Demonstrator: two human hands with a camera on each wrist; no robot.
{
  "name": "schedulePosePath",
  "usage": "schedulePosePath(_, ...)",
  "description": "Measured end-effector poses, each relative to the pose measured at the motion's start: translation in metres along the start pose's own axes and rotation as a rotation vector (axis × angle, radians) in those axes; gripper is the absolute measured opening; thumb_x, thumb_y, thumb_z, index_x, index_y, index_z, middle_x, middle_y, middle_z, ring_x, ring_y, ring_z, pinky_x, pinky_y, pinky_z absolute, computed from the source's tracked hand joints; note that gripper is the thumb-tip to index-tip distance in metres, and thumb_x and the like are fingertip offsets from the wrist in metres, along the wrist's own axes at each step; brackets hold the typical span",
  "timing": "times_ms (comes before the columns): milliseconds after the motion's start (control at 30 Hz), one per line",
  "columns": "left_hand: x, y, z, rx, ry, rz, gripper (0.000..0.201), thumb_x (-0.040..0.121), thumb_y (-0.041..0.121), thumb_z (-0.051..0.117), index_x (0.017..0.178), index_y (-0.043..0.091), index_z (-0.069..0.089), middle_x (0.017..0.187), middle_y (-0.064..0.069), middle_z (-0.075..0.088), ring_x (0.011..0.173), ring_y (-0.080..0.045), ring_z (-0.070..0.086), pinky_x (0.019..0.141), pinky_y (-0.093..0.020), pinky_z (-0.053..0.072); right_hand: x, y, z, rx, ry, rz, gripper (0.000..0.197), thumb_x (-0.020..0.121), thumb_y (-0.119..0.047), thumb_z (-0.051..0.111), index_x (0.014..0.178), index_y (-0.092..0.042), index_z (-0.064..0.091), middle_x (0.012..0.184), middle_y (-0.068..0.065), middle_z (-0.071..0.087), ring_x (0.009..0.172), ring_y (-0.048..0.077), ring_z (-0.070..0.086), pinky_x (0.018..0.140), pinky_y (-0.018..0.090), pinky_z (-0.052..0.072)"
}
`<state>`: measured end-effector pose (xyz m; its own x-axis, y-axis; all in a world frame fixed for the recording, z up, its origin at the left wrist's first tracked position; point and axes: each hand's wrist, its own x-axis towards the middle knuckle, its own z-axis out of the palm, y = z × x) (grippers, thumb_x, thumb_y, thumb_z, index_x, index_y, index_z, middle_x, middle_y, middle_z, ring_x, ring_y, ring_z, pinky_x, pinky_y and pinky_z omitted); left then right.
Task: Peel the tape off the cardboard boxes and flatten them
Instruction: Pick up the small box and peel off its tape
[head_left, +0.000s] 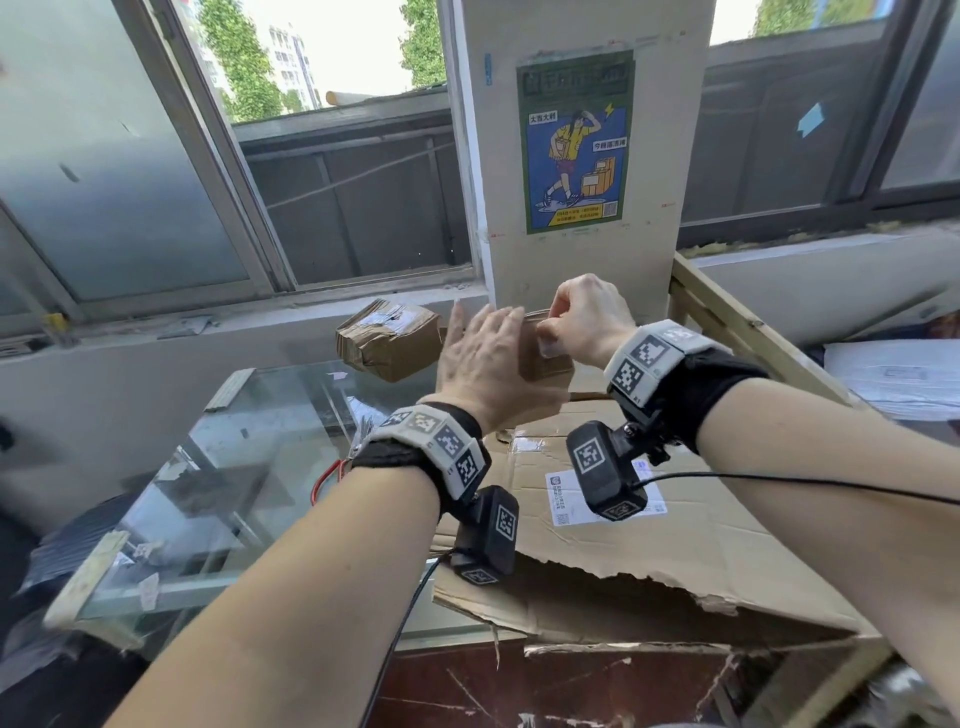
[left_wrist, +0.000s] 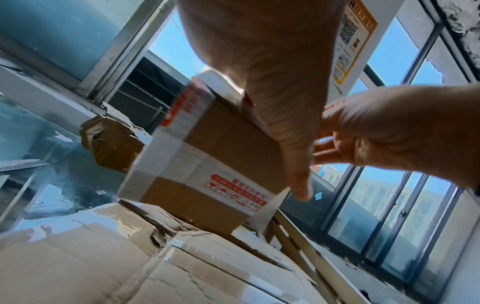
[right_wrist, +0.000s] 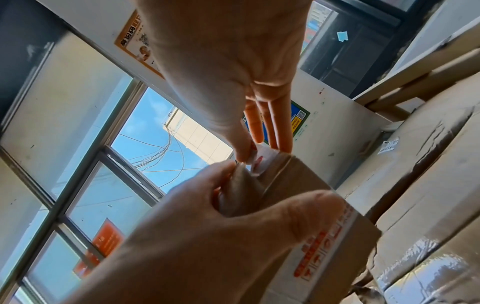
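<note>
Left hand (head_left: 485, 364) holds the small box (left_wrist: 207, 164) with straight fingers; right hand's (head_left: 587, 317) grip pinches tape (right_wrist: 255, 162) at its top edge

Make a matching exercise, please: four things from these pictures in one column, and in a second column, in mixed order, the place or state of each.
Things
1. small box
2. crumpled box
3. poster
4. flattened cardboard

Places or states
A. stuck on the pillar between the windows
B. lying under both wrists, with a white label
C. held between the left hand and the right hand, which pinches the tape
D. resting beside the window sill, wrapped in tape

Pairs: 1-C, 2-D, 3-A, 4-B
</note>
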<state>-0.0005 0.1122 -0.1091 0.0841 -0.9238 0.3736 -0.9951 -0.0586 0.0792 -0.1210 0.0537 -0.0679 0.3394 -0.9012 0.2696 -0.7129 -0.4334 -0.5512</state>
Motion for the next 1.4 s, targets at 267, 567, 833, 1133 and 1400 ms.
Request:
schedulePosePath(267,-0.001,-0.005,0.002,-0.126,0.016,-0.164,0.089,0.066,0.058,0.075,0.137,0.017,0.039,0.129,-0.005,0.047,0.122,-0.022,0.041,0.106,-0.033,0.031,0.003,0.000,0.002,0.187,-0.053,0.014,0.017,0.081,-0.021,0.074,0.075,-0.007,0.068,0.093,0.013,0.069,0.092,0.026,0.065,0.085,0.042,0.054)
schedulePosePath(567,0.002,-0.014,0.005,-0.126,0.050,-0.185,0.090,0.064,0.054,0.079,0.136,0.018,0.040,0.129,-0.005,0.046,0.122,-0.022,0.040,0.107,-0.032,0.029,0.006,0.004,0.004,0.515,-0.169,0.108,0.019,0.085,-0.009,0.069,0.069,-0.004,0.059,0.090,0.023,0.068,0.083,0.032,0.070,0.078,0.046,0.058)
schedulePosePath(833,0.000,-0.019,0.006,-0.192,0.051,-0.195,0.092,0.061,0.055,0.081,0.135,0.017,0.040,0.128,-0.004,0.046,0.121,-0.021,0.040,0.107,-0.032,0.030,0.002,0.003,0.004,0.683,-0.203,0.143,0.018,0.087,0.000,0.063,0.073,-0.001,0.053,0.088,0.022,0.061,0.081,0.032,0.068,0.069,0.034,0.060)
schedulePosePath(1133,0.001,-0.025,0.010,-0.241,0.041,-0.224,0.097,0.058,0.051,0.084,0.137,0.018,0.039,0.129,-0.003,0.045,0.123,-0.020,0.039,0.109,-0.033,0.032,0.004,0.007,0.003,0.816,-0.256,0.193,0.016,0.093,-0.001,0.054,0.079,-0.006,0.048,0.087,0.020,0.060,0.087,0.035,0.068,0.080,0.042,0.058)
schedulePosePath(1400,0.001,-0.029,0.009,-0.247,0.045,-0.224,0.096,0.059,0.047,0.086,0.137,0.019,0.039,0.128,-0.002,0.046,0.122,-0.020,0.042,0.108,-0.032,0.033,0.003,0.009,0.001,0.916,-0.281,0.224,0.016,0.095,-0.001,0.051,0.080,-0.007,0.046,0.084,0.016,0.059,0.079,0.027,0.066,0.069,0.033,0.058)
